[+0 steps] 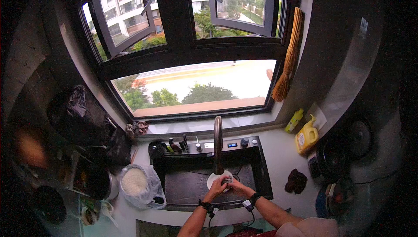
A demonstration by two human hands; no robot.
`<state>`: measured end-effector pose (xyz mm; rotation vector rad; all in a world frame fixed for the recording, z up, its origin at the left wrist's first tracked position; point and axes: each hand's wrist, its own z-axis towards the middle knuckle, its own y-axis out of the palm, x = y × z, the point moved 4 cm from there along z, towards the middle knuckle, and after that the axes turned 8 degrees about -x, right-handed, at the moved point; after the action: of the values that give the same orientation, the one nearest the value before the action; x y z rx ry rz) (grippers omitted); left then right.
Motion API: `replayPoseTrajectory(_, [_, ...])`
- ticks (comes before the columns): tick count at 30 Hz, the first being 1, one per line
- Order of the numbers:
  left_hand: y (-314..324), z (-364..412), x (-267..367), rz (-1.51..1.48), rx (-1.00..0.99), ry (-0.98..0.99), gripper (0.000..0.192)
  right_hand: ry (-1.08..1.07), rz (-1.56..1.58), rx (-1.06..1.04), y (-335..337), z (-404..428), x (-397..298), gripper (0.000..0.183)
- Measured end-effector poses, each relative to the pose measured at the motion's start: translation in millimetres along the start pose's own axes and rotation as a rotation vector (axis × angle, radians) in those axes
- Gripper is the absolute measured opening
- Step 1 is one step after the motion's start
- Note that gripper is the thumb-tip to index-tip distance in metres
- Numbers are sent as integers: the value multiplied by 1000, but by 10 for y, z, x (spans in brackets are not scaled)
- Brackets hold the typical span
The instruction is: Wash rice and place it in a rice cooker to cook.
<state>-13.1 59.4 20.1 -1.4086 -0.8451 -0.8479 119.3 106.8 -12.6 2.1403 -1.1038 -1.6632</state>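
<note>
Inside the black sink (209,184), a white bowl or dish (214,177) sits below the spout of the curved metal faucet (218,139). My left hand (217,188) is over the dish's lower edge, its fingers closed around a small greyish item (227,180) too blurred to name. Close against it from the right comes my right hand (239,187), at the dish's right side. Its fingertips are partly hidden, so its grip is unclear. Both wrists wear black bands, with small cabled devices beside them.
Left of the sink stands a plastic bag of white rice-like grains (134,182). A dark crumpled cloth (296,181) lies to the right, below a yellow jug (307,137) and a yellow-green bottle (294,121). A straw broom (289,63) hangs beside the window. Knobs line the sink's back ledge (209,145).
</note>
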Motion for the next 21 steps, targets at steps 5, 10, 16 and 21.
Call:
replayPoseTrajectory(5, [-59, -35, -57, 322, -238, -150, 34, -89, -78, 38, -52, 75, -184, 61])
replayPoseTrajectory(10, [-331, -54, -82, 847, 2, -167, 36, -87, -48, 71, 28, 1, -203, 73])
replayPoseTrajectory(16, [-65, 40, -356, 331, 92, 43, 42, -20, -48, 96, 184, 93, -224, 74])
replayPoseTrajectory(21, [177, 102, -471, -196, -4, -251, 45, -45, -92, 93, 213, 117, -440, 67])
